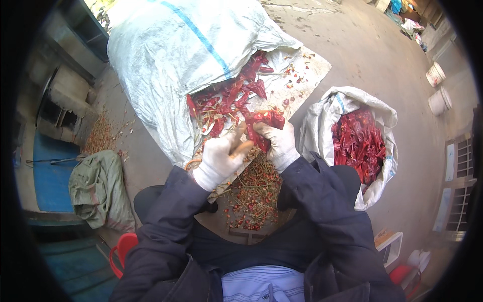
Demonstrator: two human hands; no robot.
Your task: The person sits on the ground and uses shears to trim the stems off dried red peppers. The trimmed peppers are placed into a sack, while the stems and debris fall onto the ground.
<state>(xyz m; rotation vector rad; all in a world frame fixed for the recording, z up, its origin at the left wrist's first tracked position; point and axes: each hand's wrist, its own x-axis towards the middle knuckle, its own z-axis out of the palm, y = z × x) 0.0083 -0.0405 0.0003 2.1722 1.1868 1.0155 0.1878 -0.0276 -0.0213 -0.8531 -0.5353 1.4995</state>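
My right hand (279,142), in a white work glove, grips a bunch of dried red chili peppers (274,119). Just left of that bunch, my left hand (223,156) wears a similar glove with brownish fingertips. Its thumb and forefinger are spread, and the fingertips are close to the peppers; whether they touch is unclear. Beyond both hands, loose dried chilies (236,90) spill from the mouth of a large white woven sack (158,64) with a blue stripe. The sack lies on a pale board (315,70) strewn with chili bits.
At right stands an upright white woven sack (307,124) with a rolled rim, full of red chilies (360,147). Chili stems and caps (256,188) are heaped between my legs. A greenish sack (98,188) and red chair (126,247) are at left; two white buckets (440,102) stand far right.
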